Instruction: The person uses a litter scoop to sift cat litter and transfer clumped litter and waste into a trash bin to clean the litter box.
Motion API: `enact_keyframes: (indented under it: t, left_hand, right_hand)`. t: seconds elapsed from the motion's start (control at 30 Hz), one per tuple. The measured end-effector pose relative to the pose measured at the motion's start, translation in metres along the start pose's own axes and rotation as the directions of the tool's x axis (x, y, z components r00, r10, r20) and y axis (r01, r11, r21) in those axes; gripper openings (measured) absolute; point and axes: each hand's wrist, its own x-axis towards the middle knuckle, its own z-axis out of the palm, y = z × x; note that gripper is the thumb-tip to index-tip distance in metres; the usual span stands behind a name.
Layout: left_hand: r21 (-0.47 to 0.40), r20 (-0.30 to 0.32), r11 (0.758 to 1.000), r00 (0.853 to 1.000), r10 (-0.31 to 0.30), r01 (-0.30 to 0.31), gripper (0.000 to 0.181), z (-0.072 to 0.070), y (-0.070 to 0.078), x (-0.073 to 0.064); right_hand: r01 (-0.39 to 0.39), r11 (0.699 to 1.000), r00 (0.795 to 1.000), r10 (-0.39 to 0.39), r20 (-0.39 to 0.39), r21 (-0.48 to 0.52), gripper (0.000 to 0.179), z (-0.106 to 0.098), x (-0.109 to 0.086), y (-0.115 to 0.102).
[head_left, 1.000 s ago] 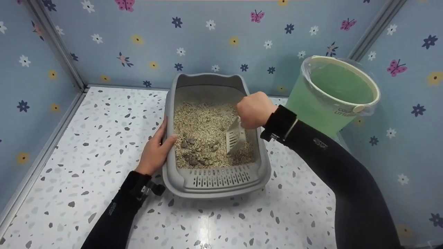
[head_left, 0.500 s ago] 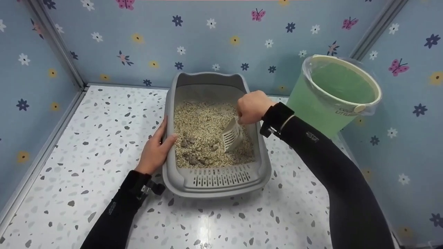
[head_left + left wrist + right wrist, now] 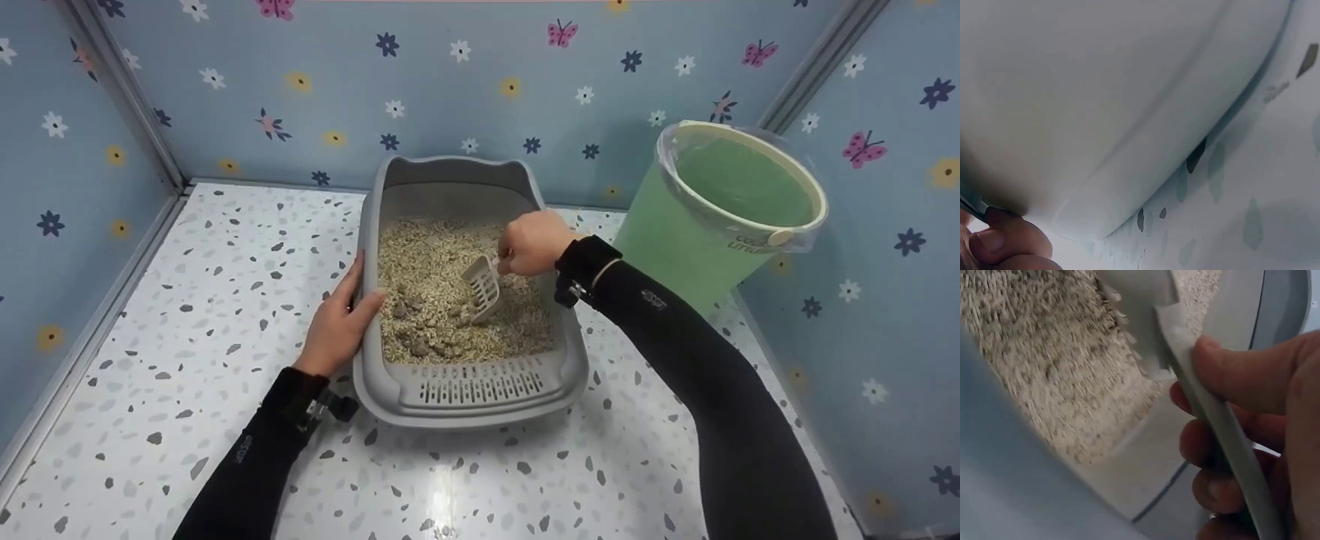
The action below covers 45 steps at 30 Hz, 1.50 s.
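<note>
A grey litter box (image 3: 469,412) holds pellet litter (image 3: 427,262) with dark clumps (image 3: 416,341) toward its front left. My left hand (image 3: 335,330) grips the box's left rim, thumb over the edge and fingers along the outer wall; in the left wrist view its fingertips (image 3: 1010,242) show under the rim. Inside the box, my right hand (image 3: 534,244) holds a slotted litter scoop (image 3: 484,289). Thumb and fingers wrap the scoop's handle (image 3: 1227,433) in the right wrist view. The scoop's blade stands tilted, its lower edge in the litter beside a small clump.
A green bin (image 3: 660,240) with a clear plastic liner and cream rim stands to the right, behind my right forearm. Flower-patterned walls (image 3: 465,75) enclose the speckled white surface (image 3: 225,300) at the back and both sides.
My right hand has moved the litter scoop left through the litter, toward the middle of the box, and turned its blade. The left hand stays on the rim.
</note>
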Motion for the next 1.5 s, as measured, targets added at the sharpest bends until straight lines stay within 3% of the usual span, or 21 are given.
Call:
enact_keyframes:
  t: [0.23, 0.37, 0.57, 0.83, 0.97, 1.5]
  left_hand:
    - [-0.002, 0.000, 1.000, 1.000, -0.008, 0.008, 0.075, 0.002, 0.002, 0.002]
    - [-0.007, -0.004, 1.000, 1.000, -0.013, 0.013, 0.074, 0.001, 0.002, 0.002]
    - [-0.011, 0.000, 1.000, 1.000, -0.007, 0.007, 0.075, 0.002, 0.002, 0.002]
    - [-0.025, 0.006, 1.000, 1.000, 0.004, -0.004, 0.074, 0.001, 0.002, 0.002]
    - [-0.019, 0.008, 1.000, 1.000, 0.003, -0.003, 0.074, 0.002, 0.003, 0.002]
    - [-0.019, 0.003, 1.000, 1.000, -0.008, 0.008, 0.074, -0.001, 0.000, 0.001]
  right_hand:
    - [-0.002, 0.998, 1.000, 0.002, 0.003, 0.064, 0.027, 0.014, 0.007, -0.006]
    - [-0.012, 1.000, 0.999, 0.011, 0.035, 0.027, 0.029, 0.017, 0.012, -0.009]
    - [0.010, 0.999, 0.994, -0.006, 0.111, -0.035, 0.045, 0.022, 0.016, -0.019]
    - [-0.021, 0.990, 0.978, -0.009, 0.209, 0.141, 0.028, 0.036, 0.022, -0.025]
    - [-0.013, 0.975, 0.972, -0.040, 0.231, 0.224, 0.033, 0.046, 0.025, -0.029]
    - [0.018, 0.928, 0.980, -0.090, 0.179, 0.372, 0.029, 0.060, 0.035, -0.043]
